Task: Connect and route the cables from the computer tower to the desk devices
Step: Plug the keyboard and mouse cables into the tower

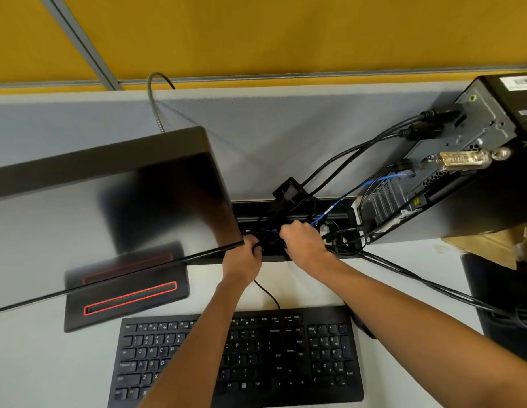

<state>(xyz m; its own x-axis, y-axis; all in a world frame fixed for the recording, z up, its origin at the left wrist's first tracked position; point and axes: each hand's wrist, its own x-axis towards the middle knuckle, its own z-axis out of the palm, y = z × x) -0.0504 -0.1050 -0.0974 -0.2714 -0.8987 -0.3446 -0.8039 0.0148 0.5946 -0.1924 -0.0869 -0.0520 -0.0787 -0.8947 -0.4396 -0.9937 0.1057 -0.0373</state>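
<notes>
Both hands, left hand (247, 254) and right hand (302, 240), grip tangled cables (271, 238). They look limp and light. Best held near the plugs.

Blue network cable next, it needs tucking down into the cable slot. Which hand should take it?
Probably the right hand. It sits in the cable slot right where the blue cable drops in from the tower. The left hand is further off, by the monitor edge, among black cables.

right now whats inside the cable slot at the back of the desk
A tangle of black cables and a blue network cable drop into the cable slot. Both hands, left and right, reach in; their fingers and the slot's bottom are hidden.
</notes>
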